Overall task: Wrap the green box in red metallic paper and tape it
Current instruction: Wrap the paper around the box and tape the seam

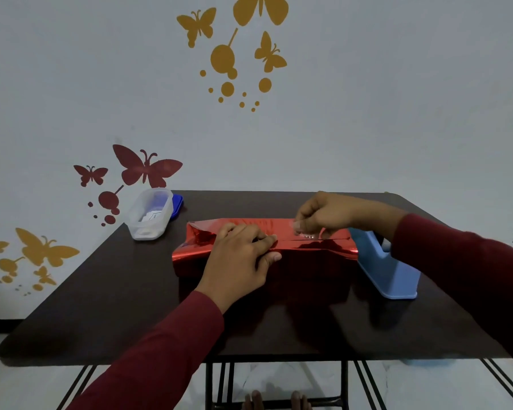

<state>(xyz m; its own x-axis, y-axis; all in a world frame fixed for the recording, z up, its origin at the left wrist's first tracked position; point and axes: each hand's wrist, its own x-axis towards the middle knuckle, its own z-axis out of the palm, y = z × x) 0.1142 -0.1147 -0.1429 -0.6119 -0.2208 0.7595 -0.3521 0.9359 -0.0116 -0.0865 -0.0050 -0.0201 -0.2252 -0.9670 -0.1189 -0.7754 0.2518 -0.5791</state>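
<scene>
One red-wrapped box [264, 247], two hands [243, 255] [323, 216], one dispenser [385, 270], one tub [150, 214].

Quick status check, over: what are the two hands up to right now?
Left hand pressing the red paper seam flat. Right hand pinching clear tape over the seam. Blue tape dispenser close beside the parcel's right end; nothing blocking.

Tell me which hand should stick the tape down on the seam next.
Right. The right hand already pinches a clear piece of tape just above the seam of the red metallic paper. The left hand is pressing the overlapped paper flat, and letting go would probably let the seam spring open.
</scene>
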